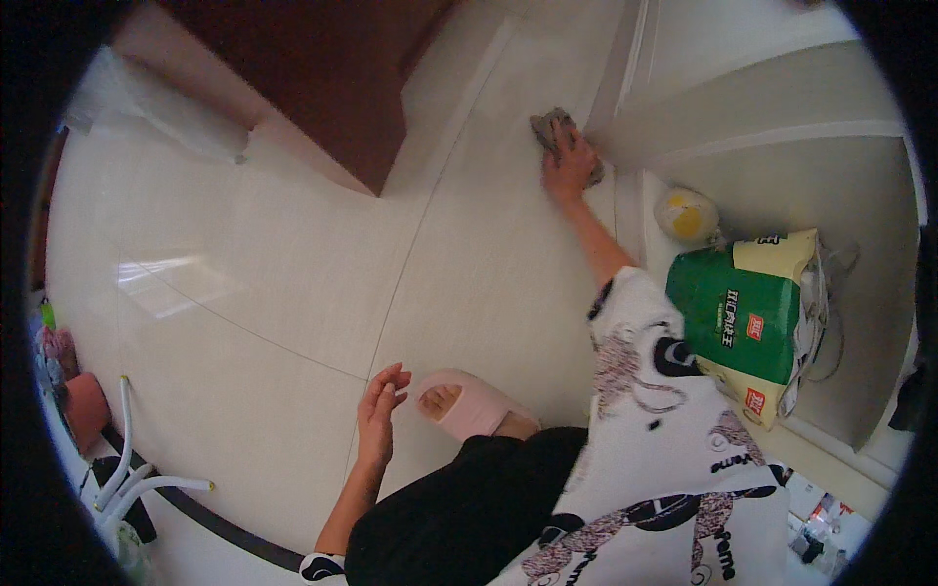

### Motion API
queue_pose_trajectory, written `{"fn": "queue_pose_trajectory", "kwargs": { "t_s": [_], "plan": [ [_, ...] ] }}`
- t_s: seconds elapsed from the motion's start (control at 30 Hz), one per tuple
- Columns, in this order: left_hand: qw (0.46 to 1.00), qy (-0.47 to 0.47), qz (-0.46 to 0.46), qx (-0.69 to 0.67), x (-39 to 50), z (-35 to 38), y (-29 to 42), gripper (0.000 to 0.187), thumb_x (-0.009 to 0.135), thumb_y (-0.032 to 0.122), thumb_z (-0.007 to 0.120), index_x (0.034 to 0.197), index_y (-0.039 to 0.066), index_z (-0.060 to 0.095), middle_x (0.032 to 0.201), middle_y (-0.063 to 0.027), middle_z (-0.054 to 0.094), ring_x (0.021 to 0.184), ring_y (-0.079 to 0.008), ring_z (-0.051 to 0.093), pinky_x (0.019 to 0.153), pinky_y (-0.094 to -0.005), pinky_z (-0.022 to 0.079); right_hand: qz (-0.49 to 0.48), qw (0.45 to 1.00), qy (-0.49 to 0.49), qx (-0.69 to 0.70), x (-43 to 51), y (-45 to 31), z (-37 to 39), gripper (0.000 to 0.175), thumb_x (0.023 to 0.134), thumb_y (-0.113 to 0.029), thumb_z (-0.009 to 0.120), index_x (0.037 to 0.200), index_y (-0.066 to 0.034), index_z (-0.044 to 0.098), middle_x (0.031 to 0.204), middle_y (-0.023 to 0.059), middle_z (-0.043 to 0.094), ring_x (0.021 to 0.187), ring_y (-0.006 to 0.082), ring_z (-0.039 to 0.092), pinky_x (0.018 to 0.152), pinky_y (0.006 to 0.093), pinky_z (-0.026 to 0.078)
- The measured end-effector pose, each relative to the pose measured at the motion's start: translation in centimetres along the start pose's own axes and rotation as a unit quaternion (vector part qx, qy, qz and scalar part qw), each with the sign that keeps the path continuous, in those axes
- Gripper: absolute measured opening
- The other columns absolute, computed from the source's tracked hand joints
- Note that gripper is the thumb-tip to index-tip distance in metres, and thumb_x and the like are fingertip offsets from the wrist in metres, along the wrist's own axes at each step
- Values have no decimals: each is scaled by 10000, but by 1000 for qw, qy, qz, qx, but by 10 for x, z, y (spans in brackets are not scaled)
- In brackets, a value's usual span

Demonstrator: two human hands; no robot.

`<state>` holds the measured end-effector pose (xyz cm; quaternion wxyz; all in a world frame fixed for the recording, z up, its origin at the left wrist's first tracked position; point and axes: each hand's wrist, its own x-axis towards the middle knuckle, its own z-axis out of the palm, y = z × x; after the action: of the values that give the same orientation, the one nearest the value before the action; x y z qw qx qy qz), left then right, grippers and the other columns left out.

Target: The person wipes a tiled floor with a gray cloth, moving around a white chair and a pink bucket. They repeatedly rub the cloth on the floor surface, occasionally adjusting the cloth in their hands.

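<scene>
Against the pale tiled floor (469,242), my right hand (571,162) presses a crumpled grey cloth (546,132), close to the base of a white cabinet or door frame. My arm is stretched far forward. Lower and to the left, my left hand (383,399) hangs with bent fingers and holds nothing; it is beside my foot in a pink slipper (476,406).
A dark red-brown panel or piece of furniture (330,88) juts in at the top left, beside a translucent plastic bag (168,110). On the right, a recess holds a green and cream bag (733,308) and a round white and yellow object (687,214). White curved legs (124,439) stand lower left.
</scene>
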<state>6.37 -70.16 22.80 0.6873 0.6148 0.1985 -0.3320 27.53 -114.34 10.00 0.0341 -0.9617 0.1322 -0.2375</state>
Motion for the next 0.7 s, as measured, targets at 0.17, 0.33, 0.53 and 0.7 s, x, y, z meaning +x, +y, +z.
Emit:
{"fn": "queue_pose_trajectory", "kwargs": {
  "t_s": [0.17, 0.33, 0.53, 0.7],
  "plan": [
    [999, 31, 23, -3, 4, 1, 15, 383, 985, 269, 467, 1271, 30, 556, 1163, -113, 615, 1115, -198, 564, 953, -356, 450, -14, 989, -67, 129, -141, -155, 1, 402, 890, -161, 514, 1270, -269, 586, 1252, 114, 540, 1119, 364, 464, 932, 572, 351],
    [995, 36, 97, -4, 11, -4, 31, 387, 983, 273, 480, 1261, 16, 556, 1141, -111, 623, 1088, -202, 581, 945, -359, 458, -142, 869, -224, 417, -222, -223, -80, 456, 771, -1, 549, 1112, -258, 708, 1114, 52, 633, 1026, 297, 540, 903, 452, 414],
    [992, 105, 54, -43, -3, -26, 14, 412, 959, 331, 519, 1244, 38, 570, 1112, -93, 636, 1060, -193, 594, 920, -356, 467, -37, 878, -180, 442, -39, -157, -44, 541, 679, 76, 478, 1130, -140, 686, 1144, 85, 648, 1127, 293, 545, 997, 386, 407],
    [995, 69, 8, -65, -7, -9, -8, 392, 965, 308, 515, 1237, 32, 574, 1103, -100, 642, 1041, -194, 602, 906, -354, 478, -20, 966, -122, 226, 90, -79, 55, 488, 741, -66, 621, 1210, -203, 630, 1125, 99, 630, 1062, 326, 531, 928, 451, 411]
  ]
}}
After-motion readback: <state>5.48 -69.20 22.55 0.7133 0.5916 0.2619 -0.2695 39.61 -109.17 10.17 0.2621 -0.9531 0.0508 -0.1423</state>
